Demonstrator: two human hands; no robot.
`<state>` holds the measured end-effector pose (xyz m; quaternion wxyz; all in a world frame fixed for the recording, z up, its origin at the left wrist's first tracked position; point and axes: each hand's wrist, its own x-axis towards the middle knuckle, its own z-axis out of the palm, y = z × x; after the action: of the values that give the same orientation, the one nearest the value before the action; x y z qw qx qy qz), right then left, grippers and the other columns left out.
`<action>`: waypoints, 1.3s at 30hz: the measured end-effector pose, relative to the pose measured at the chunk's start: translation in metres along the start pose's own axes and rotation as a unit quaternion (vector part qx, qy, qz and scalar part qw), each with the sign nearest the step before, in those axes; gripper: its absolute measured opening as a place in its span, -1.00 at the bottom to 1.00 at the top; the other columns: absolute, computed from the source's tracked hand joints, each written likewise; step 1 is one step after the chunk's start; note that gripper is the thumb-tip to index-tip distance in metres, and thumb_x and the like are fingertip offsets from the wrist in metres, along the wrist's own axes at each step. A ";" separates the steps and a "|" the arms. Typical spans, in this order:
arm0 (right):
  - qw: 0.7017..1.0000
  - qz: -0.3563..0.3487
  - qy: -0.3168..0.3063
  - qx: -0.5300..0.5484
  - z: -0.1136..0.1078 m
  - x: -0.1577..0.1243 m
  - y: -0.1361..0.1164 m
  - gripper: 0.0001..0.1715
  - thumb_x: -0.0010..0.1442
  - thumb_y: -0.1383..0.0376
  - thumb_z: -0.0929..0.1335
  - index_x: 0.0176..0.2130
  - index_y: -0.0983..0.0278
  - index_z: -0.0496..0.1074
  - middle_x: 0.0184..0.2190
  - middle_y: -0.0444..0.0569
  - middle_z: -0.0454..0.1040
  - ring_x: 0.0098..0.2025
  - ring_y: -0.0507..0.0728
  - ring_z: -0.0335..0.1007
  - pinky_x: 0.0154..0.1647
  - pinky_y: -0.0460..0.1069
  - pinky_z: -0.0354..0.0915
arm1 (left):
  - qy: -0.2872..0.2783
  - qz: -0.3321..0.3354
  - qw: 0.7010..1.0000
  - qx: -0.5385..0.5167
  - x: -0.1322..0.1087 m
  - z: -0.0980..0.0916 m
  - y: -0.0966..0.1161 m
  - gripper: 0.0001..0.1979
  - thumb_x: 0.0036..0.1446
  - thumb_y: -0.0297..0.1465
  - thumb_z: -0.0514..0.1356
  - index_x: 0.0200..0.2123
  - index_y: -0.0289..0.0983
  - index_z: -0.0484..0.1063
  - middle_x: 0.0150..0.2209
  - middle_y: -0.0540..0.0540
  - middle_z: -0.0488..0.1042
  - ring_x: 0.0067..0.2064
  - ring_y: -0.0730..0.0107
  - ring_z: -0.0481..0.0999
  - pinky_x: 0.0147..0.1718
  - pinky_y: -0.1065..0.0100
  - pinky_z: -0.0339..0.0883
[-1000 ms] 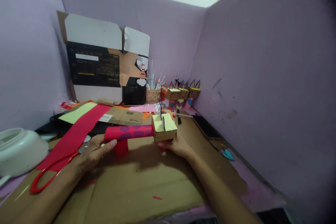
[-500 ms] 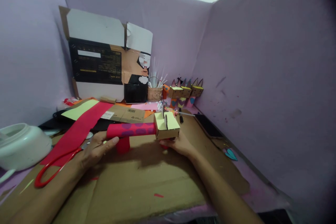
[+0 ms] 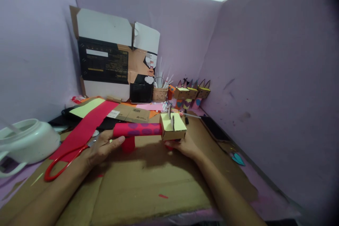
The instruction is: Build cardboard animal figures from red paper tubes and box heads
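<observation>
A paper animal stands on the cardboard sheet, its red tube body (image 3: 145, 129) marked with purple spots. Its head is a small cardboard box (image 3: 173, 135) with a yellow top and two upright ears. My left hand (image 3: 104, 148) is closed round the far left end of the tube, thumb in front. Below the tube, a red leg (image 3: 128, 144) shows near that hand. My right hand (image 3: 188, 147) grips a red part under the box head, its fingers partly hidden. Red-handled scissors (image 3: 50, 173) lie beside my left forearm, blades mostly covered.
A red paper strip (image 3: 86, 127) crosses dark items on the left, near a white pot (image 3: 39, 141). Similar box-headed animals (image 3: 182, 94) stand at the back beside a basket (image 3: 160, 94). A phone-like black slab (image 3: 214, 129) lies by the right wall; flattened packaging (image 3: 103, 63) leans behind.
My view has turned slightly left, so everything appears shifted right. Both hands keep their holds on the paper animal, which stays much the same on the cardboard.
</observation>
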<state>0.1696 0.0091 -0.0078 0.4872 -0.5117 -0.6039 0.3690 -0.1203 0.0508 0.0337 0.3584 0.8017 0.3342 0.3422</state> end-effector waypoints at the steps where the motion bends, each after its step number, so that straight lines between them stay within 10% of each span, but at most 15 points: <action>1: 1.000 0.000 0.000 -0.001 0.000 0.000 -0.001 -0.62 -0.20 0.20 0.48 -0.30 0.28 0.47 -0.30 0.03 0.57 -0.25 0.20 0.47 -0.16 0.10 0.39 | 0.003 0.000 1.000 0.001 0.000 0.000 0.000 -0.64 0.13 -0.16 0.09 -0.11 -0.19 0.51 -0.28 -0.07 0.59 -0.21 0.12 0.51 -0.07 0.14 0.33; 15: 0.999 0.023 -0.042 0.017 -0.010 0.000 0.009 -0.37 -0.33 0.34 0.53 -0.19 0.30 0.38 -0.26 -0.01 0.52 -0.18 0.19 0.44 -0.09 0.08 0.34 | -0.008 -0.003 1.000 0.012 0.000 -0.002 -0.002 -0.60 0.13 -0.16 0.08 -0.04 -0.18 0.47 -0.17 -0.08 0.57 -0.14 0.10 0.50 -0.07 0.19 0.33; 39: 0.999 0.030 -0.004 -0.010 -0.009 -0.005 -0.007 -0.61 -0.20 0.17 0.49 -0.31 0.27 0.50 -0.26 0.07 0.58 -0.16 0.32 0.46 -0.09 0.17 0.35 | -0.039 0.023 0.999 -0.012 -0.003 -0.003 0.000 -0.57 0.18 -0.19 0.05 0.02 -0.30 0.41 -0.24 -0.12 0.55 -0.22 0.19 0.49 -0.14 0.25 0.32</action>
<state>0.1764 0.0021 0.0002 0.4681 -0.5333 -0.5938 0.3793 -0.1243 0.0494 0.0346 0.3731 0.8172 0.2978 0.3230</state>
